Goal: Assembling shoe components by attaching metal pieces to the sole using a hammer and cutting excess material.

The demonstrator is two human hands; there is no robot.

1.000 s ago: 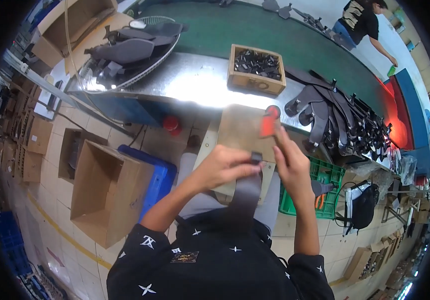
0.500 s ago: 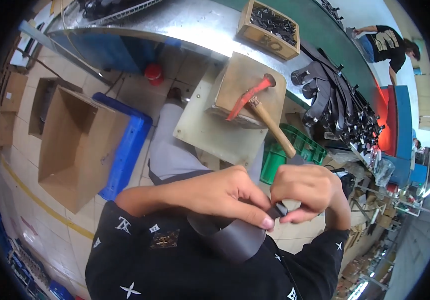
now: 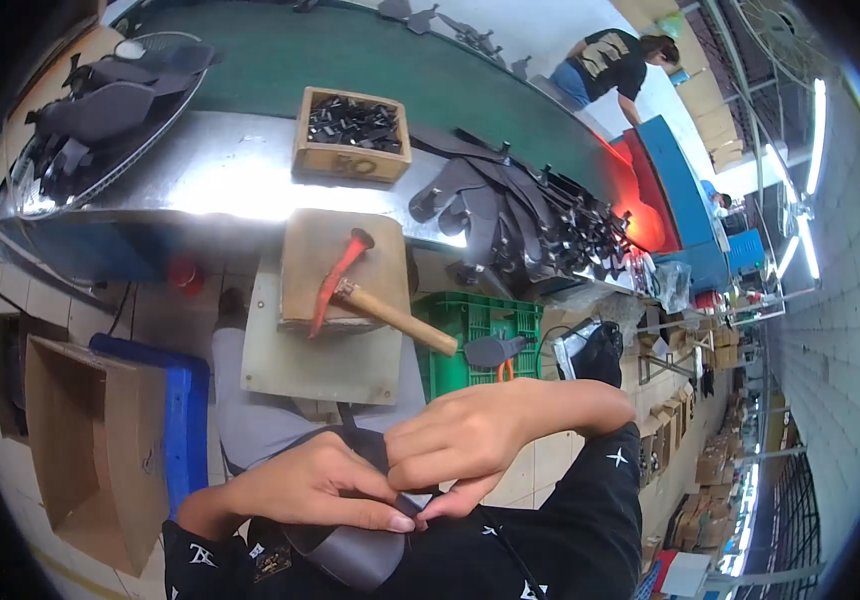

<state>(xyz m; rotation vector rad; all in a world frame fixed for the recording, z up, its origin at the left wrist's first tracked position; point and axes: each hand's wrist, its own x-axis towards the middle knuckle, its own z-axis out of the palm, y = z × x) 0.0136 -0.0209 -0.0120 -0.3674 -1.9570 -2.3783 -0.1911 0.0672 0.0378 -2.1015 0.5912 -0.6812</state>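
Observation:
Both of my hands are closed on a dark grey, leather-like strap piece (image 3: 355,556) held in front of my body. Its wide part curves below my left hand (image 3: 315,487), whose thumb lies along the edge. My right hand (image 3: 470,435) pinches the other end, its thumb close to the left thumb. A small shiny bit shows between the fingertips; I cannot make out what it is. Beyond my hands, a hammer with a red head (image 3: 335,285) and wooden handle (image 3: 405,322) lies on a brown block (image 3: 300,262). The block rests on a pale board (image 3: 268,365) over my legs.
On the metal-edged bench stand a wooden box (image 3: 350,163) of small black parts, a heap of dark straps (image 3: 495,205) and a wire basket (image 3: 175,130). A green crate (image 3: 440,365) stands below, a cardboard box (image 3: 135,430) to the left. Another person (image 3: 615,65) works farther off.
My view has swung to the right, so the bench and block appear farther left. Both hands still hold the strap piece; the right hand now reaches over it with its knuckles nearer the left hand.

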